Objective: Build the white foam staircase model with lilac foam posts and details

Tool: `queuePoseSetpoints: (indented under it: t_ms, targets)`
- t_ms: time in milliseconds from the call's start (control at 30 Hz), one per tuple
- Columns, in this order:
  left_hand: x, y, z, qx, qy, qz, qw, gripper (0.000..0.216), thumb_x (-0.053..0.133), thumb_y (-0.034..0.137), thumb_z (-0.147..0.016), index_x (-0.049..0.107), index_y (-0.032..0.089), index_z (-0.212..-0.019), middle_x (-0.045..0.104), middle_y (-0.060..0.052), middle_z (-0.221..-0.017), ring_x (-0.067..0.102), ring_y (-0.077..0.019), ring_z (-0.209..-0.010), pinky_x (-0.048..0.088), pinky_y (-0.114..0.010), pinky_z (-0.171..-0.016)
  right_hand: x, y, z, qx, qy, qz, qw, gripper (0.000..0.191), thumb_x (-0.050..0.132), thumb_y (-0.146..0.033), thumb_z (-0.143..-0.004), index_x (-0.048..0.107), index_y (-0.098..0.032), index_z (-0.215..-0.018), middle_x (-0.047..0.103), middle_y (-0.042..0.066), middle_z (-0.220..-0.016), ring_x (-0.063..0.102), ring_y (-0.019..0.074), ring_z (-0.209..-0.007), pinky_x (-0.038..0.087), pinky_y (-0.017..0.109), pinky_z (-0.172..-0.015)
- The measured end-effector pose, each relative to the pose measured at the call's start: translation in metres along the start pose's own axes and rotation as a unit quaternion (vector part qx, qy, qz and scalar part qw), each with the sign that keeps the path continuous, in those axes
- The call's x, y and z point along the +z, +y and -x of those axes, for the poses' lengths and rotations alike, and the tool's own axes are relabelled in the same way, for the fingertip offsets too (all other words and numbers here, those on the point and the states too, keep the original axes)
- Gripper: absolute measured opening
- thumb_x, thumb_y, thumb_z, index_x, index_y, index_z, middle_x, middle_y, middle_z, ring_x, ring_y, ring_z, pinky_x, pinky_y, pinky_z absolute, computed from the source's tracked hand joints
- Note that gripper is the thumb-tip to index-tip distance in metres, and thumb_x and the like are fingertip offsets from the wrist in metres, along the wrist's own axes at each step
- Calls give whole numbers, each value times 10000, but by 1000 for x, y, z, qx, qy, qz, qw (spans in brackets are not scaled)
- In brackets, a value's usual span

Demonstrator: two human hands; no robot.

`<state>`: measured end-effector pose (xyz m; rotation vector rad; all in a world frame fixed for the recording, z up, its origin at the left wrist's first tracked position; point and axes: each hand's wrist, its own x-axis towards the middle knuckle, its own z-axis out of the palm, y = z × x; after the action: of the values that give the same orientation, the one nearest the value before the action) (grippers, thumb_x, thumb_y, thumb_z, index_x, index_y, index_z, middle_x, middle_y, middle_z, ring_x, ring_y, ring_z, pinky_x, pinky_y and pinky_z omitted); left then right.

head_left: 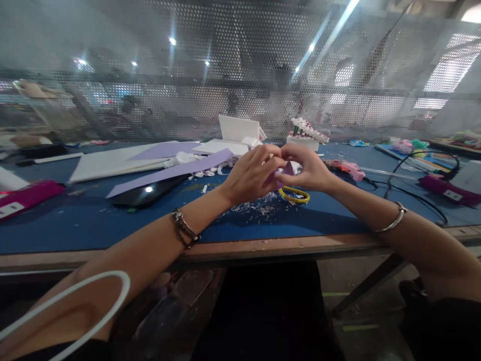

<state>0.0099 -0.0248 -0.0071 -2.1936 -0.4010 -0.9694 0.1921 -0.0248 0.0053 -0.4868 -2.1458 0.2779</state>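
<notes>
Both my hands meet above the blue tabletop, fingers curled around a small piece of purple paper [288,168]. My left hand [252,173] covers most of it from the left side. From the right, my right hand [308,168] pinches it with thumb and fingers. Something white shows beside the purple piece, too hidden to name. Just below my hands lie scissors with yellow handles [295,194], their blades out of sight. A long purple strip [173,173] rests to the left, partly over a black phone [150,193].
White boards [108,163] and a folded white piece [239,129] lie behind. A white box with flower-like decoration [308,135] stands farther back. To the right are a pink glue gun [351,169] and a black cable [424,200]. Paper scraps [259,210] litter the table near its wooden edge [263,245].
</notes>
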Motion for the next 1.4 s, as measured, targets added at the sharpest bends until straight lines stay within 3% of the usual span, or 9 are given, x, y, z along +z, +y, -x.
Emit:
queuePoseSetpoints:
  t_ms: [133, 333, 600, 1100, 1400]
  targets:
    - [-4, -9, 2, 0, 18, -15, 1000, 327, 387, 133, -877, 496, 157, -1183, 540, -113, -1119, 539, -192, -984, 455, -326, -835, -5, 1, -1, 24, 24, -63, 997, 321, 661, -344, -666, 577, -141, -901, 603, 23, -856, 577, 125, -826, 472, 341, -861]
    - [-5, -19, 2, -6, -44, -77, 996, 434, 324, 134, -919, 413, 130, -1344, 572, -139, -1175, 540, -221, -1050, 431, -344, -853, -14, 5, -5, 53, 45, -63, 996, 311, 675, -352, -650, 576, -142, -857, 581, 11, -799, 562, 111, -768, 491, 327, -834]
    - [-8, -20, -2, -20, -80, -92, 992, 397, 308, 139, -936, 486, 83, -1287, 620, -149, -1169, 584, -216, -1036, 450, -338, -819, -19, 4, -5, 43, 61, 14, 997, 289, 659, -319, -643, 574, -138, -852, 588, 14, -808, 565, 110, -762, 505, 317, -793]
    - [-7, -20, -1, -14, -97, -126, 987, 319, 370, 161, -935, 571, 121, -1180, 692, -108, -1043, 645, -193, -942, 459, -295, -732, -27, 1, -4, -65, 54, 174, 981, 173, 610, -271, -637, 518, -182, -755, 541, 6, -737, 515, 123, -702, 456, 302, -699]
    - [-6, -22, 0, 38, -65, -166, 983, 289, 370, 145, -945, 579, 113, -1140, 703, -72, -1015, 656, -178, -886, 448, -286, -687, -32, 4, -5, -90, 19, 255, 963, 218, 617, -287, -632, 512, -193, -798, 528, 27, -779, 502, 152, -733, 419, 315, -690]
